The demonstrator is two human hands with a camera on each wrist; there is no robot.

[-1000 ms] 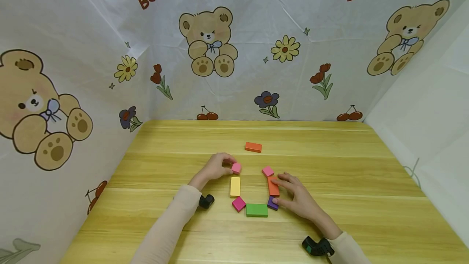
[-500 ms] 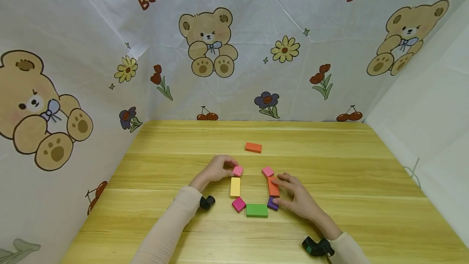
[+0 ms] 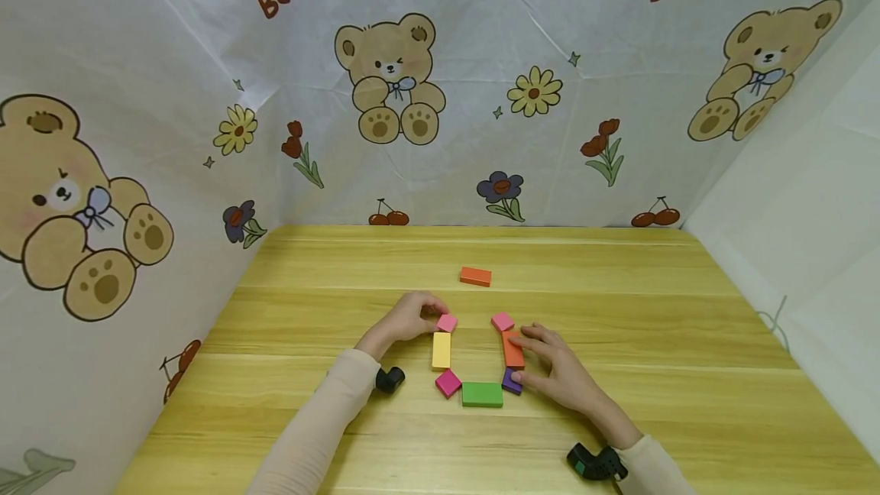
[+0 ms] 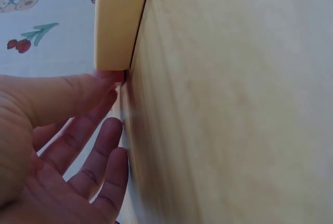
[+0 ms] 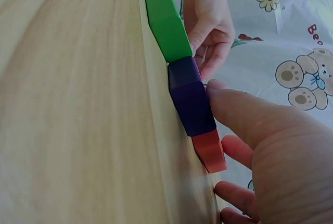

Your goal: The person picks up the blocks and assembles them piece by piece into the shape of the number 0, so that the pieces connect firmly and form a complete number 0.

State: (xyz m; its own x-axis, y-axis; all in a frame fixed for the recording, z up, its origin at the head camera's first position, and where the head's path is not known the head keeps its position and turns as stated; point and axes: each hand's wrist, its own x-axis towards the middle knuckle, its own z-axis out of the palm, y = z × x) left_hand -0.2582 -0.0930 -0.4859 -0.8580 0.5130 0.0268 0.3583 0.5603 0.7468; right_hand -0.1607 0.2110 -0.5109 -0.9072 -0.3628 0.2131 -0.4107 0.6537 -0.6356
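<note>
My left hand (image 3: 410, 316) pinches a light pink block (image 3: 448, 323) between thumb and fingers, at the far end of a yellow block (image 3: 441, 351). In the left wrist view the thumb and fingers mostly hide that pink block. My right hand (image 3: 558, 367) rests at the right side, with loosely bent fingers. Its thumb touches the purple block (image 5: 190, 99), and a fingertip lies over the orange block (image 3: 512, 350). A second light pink block (image 3: 503, 321) adjoins the orange one. A green block (image 3: 482, 394) and a magenta block (image 3: 449, 383) make up the near side of this U-shaped row.
A loose orange-red block (image 3: 476, 276) lies farther back on the wooden table (image 3: 619, 281). Behind the table hangs a white cloth (image 3: 467, 98) printed with bears and flowers. Black wrist cameras show beside both forearms.
My left hand has brought the pink block slightly right and nearer, up against the yellow block's far end. The right hand and the other blocks stay where they were.
</note>
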